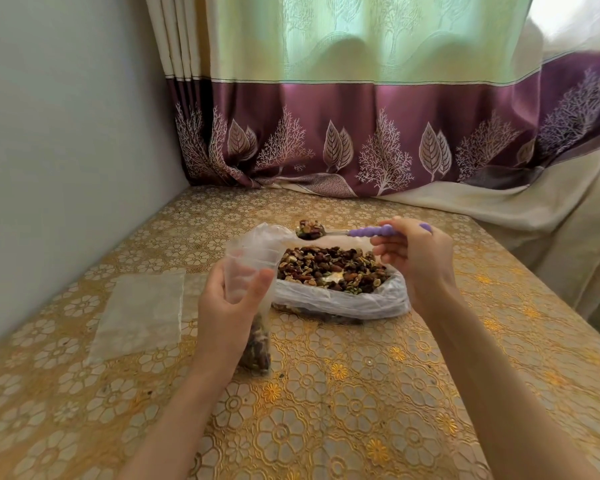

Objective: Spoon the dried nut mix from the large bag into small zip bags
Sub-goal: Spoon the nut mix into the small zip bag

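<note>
Two bare forearms reach in from the near edge of the table (361,410), which is covered by one gold cloth with a flower pattern. The left hand (227,306) is curled around one small zip bag (248,268), thumb on the right side of the bag and fingers behind it, so the clear mouth stands open and upright above the hand. The lower part of this bag hangs down to the cloth beside the wrist and holds a dark clump of nut mix (257,348).

Toward the left edge of the table lies a flat pile of empty clear bags (139,313); how many sheets are in it I cannot tell.

Just behind the left hand sits one large bag (340,299) of thin white plastic, its rim rolled down, resting near the middle of the table and filled with a heap of mixed nuts (329,268). The small zip bag touches its left side.

The right hand (416,254) is above the right end of the large bag, its fingers closed in a pinch on the purple ribbed handle of one spoon (340,232). The spoon is level, pointing left, and its bowl carries a mound of nuts above the far rim of the large bag, just behind and to the right of the open small bag's mouth.

At the far edge of the table hangs one curtain (361,133), green above, purple with leaves below.
</note>
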Demonstrator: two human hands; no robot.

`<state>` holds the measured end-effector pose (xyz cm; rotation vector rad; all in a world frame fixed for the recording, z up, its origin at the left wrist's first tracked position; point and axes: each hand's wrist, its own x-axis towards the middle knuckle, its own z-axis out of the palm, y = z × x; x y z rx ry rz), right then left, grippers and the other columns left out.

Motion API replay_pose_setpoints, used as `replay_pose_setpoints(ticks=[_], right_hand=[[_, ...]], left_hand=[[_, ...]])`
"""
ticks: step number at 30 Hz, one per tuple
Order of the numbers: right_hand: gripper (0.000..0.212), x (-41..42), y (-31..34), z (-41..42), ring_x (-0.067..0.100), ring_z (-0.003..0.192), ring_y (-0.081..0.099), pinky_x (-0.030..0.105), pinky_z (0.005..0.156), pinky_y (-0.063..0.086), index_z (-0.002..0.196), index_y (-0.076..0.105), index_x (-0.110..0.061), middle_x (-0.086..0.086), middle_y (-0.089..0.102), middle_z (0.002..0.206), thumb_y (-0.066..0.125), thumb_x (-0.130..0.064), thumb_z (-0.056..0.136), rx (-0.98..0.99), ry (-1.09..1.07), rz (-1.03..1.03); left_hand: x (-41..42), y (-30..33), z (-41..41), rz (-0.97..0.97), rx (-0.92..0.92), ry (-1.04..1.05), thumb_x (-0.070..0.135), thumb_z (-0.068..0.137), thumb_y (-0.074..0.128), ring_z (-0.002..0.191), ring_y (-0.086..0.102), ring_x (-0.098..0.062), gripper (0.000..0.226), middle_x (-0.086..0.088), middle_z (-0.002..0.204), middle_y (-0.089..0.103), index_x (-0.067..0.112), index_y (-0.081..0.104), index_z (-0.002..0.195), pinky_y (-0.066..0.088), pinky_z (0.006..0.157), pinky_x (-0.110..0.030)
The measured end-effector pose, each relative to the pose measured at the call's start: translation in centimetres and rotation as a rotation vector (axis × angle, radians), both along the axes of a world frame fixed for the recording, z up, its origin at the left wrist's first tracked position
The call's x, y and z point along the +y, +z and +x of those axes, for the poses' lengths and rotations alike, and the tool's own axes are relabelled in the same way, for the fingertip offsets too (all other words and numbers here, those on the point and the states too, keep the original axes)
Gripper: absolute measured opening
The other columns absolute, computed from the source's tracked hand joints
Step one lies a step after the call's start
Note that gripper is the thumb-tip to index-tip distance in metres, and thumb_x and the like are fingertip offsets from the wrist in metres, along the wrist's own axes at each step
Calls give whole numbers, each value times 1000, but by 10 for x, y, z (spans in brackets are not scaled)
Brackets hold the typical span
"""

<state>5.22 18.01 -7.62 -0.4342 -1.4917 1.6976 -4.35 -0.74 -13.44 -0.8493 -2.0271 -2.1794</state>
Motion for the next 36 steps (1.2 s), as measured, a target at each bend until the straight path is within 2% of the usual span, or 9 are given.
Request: replay_pose_setpoints(ticks=[5,10,14,18,23,26,30,33,36], right_hand=[[27,-20,21,5,13,52,55,19,49,44,70,60,0,12,73,71,45,-5,92,78,137,37],[24,-34,28,8,13,53,56,18,46,44,77,61,3,6,72,66,44,-3,93,36,284,171],[19,-38,27,6,15,55,58,20,47,45,84,64,0,7,68,65,48,-1,93,-9,306,264],[21,-35,27,7,16,59,59,22,51,46,84,66,-5,12,65,71,47,-1,94,-9,336,309],[19,-29,25,6,17,60,58,22,52,46,88,63,-1,10,71,76,45,-4,95,54,341,246],[22,-20,19,4,14,57,57,19,51,46,82,60,-2,11,74,78,46,-11,97,85,264,165],[24,0,0,2,12,52,56,17,48,45,81,60,2,10,73,72,49,-13,97,-5,44,124],[27,13,-16,0,15,50,57,19,45,47,83,59,6,11,72,69,52,-17,96,-133,-116,223],[28,16,-24,-3,15,49,59,23,50,49,75,60,-4,8,71,66,53,-22,96,-229,-219,391]], left_hand=[[0,0,0,9,-8,-1,56,66,63,79,62,9,42,24,85,65,27,58,95,45,59,-5],[0,1,0,24,-23,1,61,63,63,82,63,8,54,27,90,66,28,58,105,46,62,-5],[0,1,1,37,-46,-5,60,61,65,78,63,7,43,27,87,66,37,57,97,49,63,-10],[0,1,1,52,-51,4,57,64,66,68,60,6,38,23,78,66,34,56,93,47,58,-8],[1,2,3,68,-37,3,49,68,64,69,61,11,38,8,87,64,22,57,95,45,51,-6],[0,2,3,67,-43,1,48,69,64,74,62,11,34,7,93,64,29,56,96,45,51,-6],[0,2,3,56,-26,14,52,69,63,78,62,11,42,3,98,63,22,56,98,44,52,-4],[1,2,3,51,-11,23,53,69,62,76,62,12,46,5,94,63,19,56,99,44,52,-3],[1,2,4,53,-23,23,50,70,62,75,61,13,39,8,92,63,23,56,98,43,51,-3]])
